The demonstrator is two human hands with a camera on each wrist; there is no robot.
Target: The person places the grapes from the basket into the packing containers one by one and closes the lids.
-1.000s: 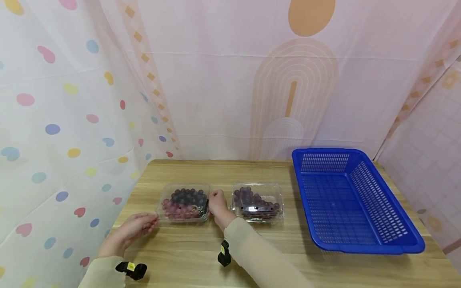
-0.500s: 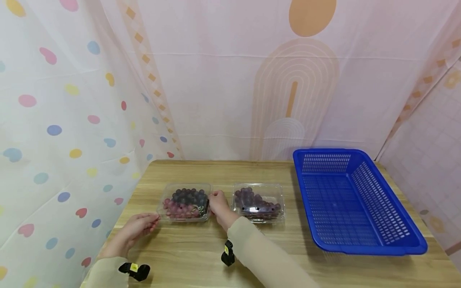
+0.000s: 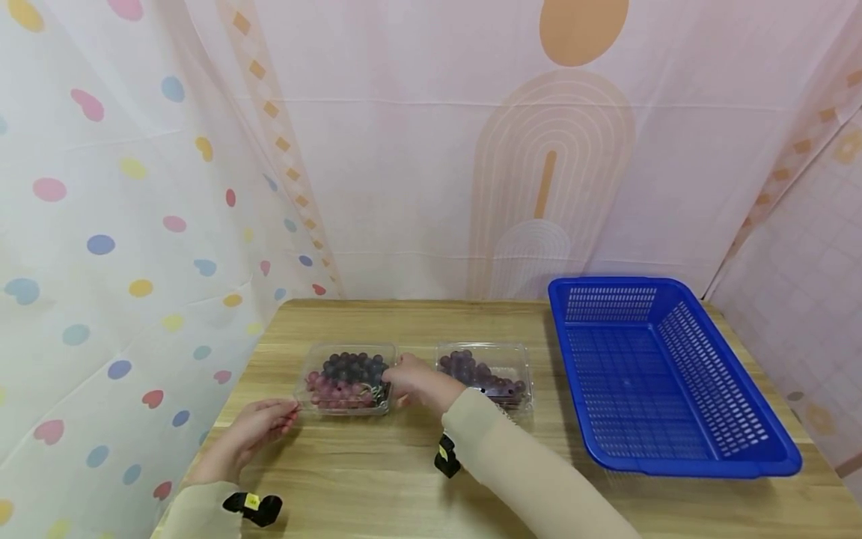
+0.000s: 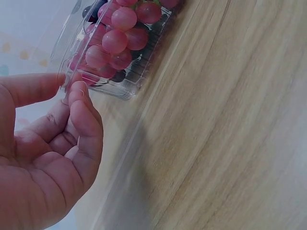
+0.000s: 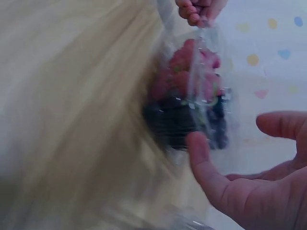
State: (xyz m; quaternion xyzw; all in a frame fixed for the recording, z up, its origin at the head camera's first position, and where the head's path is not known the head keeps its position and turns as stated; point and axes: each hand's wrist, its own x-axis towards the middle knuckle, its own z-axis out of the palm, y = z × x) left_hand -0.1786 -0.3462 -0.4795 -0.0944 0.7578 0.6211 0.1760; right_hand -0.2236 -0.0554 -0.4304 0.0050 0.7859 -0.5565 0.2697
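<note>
A clear plastic clamshell box (image 3: 346, 411) with red grapes (image 3: 330, 391) and dark grapes (image 3: 353, 367) sits at the table's left. My left hand (image 3: 252, 427) pinches its near left corner rim between thumb and fingertips, as the left wrist view shows closely. Over the box's right side, my right hand (image 3: 420, 382) has its thumb and fingers spread apart. In the blurred right wrist view one fingertip (image 5: 197, 143) is by the box's end; whether it touches cannot be told. A second clear clamshell box (image 3: 518, 359) with purple grapes (image 3: 471, 368) stands right of that hand, partly behind the right forearm.
A large blue plastic basket (image 3: 586, 419) stands at the table's right side. Behind the wooden table (image 3: 350, 479) hangs a patterned curtain (image 3: 404, 187). Black wrist cameras are strapped to both sleeves.
My right hand has loosened from the box's right edge, its fingers spreading and its wrist shifting to the right. The left hand keeps its pinch, and both boxes stay in place.
</note>
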